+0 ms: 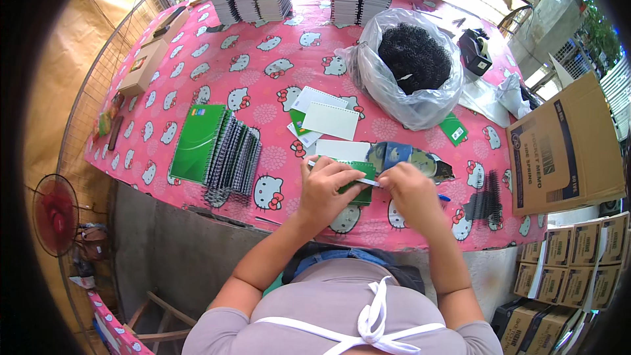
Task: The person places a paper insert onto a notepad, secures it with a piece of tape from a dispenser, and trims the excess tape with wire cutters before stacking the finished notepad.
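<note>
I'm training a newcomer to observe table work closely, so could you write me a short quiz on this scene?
1. True or false: the left hand lies over a green-covered notebook.
2. What holds the large heap of black coils? A: a brown cardboard box; B: a translucent plastic bag; C: a red bucket.
3. What thin thing is at the fingertips of the right hand, and what colour is it?

Key:
1. True.
2. B.
3. A narrow strip, white.
</note>
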{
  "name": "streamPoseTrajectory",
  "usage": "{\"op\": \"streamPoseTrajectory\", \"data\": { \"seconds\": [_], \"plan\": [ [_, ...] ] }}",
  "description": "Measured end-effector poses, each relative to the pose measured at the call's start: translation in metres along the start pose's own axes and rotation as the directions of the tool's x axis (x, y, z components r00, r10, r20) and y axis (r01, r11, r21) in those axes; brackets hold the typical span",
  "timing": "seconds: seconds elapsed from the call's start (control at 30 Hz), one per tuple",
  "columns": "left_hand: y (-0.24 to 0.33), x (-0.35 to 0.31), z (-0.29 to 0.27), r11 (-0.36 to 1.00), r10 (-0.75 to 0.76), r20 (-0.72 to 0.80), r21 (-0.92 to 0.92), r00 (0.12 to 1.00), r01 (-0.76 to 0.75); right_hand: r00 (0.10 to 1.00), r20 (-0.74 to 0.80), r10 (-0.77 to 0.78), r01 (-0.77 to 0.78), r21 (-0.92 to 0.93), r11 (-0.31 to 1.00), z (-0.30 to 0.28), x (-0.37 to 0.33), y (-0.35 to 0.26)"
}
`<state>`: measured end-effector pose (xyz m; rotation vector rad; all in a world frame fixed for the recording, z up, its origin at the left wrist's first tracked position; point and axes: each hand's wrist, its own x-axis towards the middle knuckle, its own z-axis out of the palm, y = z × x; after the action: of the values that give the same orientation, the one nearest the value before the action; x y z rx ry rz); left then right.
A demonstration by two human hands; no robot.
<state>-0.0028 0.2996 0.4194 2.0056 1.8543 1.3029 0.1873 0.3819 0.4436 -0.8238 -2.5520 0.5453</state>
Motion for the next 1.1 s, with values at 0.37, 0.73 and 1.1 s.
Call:
{"op": "streamPoseTrajectory", "data": {
  "seconds": [0.37,0.73,1.1],
  "plan": [
    [-0.003,0.005,0.004,0.998,-0.021,0.023,-0.053,1.0,0.022,0.918,-0.116,0.379,-0.223,0.639,0.736,0.012,-0.002,0.084],
    [-0.004,0.01,-0.002,0.993,-0.076,0.117,-0.086,0.99,0.086,0.97,0.146,0.192,-0.241,0.555,0.796,-0.024,0.016,0.068],
    [-0.018,0.005,-0.015,0.943,-0.204,0.012,-0.265,0.979,0.2,0.997,0.083,0.0,-0.056,0.668,0.742,-0.017,0.04,0.056]
  ]
}}
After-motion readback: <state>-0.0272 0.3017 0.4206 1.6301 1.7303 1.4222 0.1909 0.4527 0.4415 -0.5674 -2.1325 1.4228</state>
